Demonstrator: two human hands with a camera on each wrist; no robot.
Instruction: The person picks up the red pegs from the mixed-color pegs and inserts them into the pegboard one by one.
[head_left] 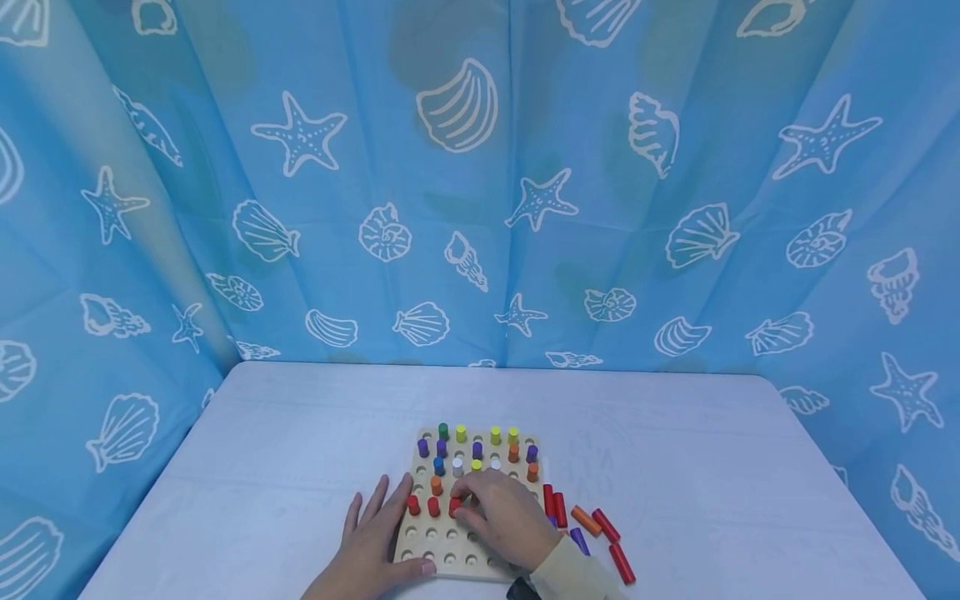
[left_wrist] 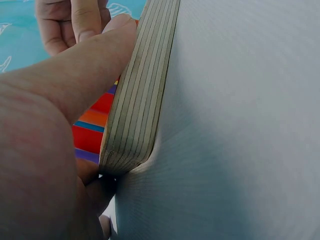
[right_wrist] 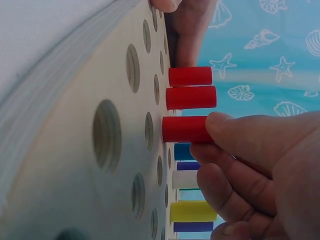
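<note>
- Right hand (head_left: 510, 518), right of the lower centre of the head view: a red peg (right_wrist: 185, 129) is pinched between thumb and fingertips, and its lower end is set against the board (head_left: 422, 546); how deep it is seated cannot be told.
- In the right wrist view, the held peg is seen at mid-frame, with two more red pegs (head_left: 432, 507) lined up above it; in the head view these are placed to its left, upright in the same row.
- Left hand (head_left: 367, 546), lower left of centre: nothing is grasped; the thumb is laid on the board's near edge and the other fingers are stretched along its left side. In the left wrist view, the layered edge of the board is shown beside the thumb.
- Further up the board, upright pegs are spread over several rows: green (head_left: 443, 432) and yellow (head_left: 461, 432) at the top, purple (head_left: 423, 448) just below, then blue (head_left: 438, 467) and white (head_left: 457, 467), with an orange peg (head_left: 437, 486) lower down.
- At the lower right, loose pegs (head_left: 622, 563) in red, orange and purple are scattered on the white table (head_left: 300, 433).
- A pale sleeve (head_left: 573, 575) is worn on the right arm, at the bottom of the head view.
- Across the upper half, a blue curtain (head_left: 465, 183) is hung, printed with white shells and starfish.
</note>
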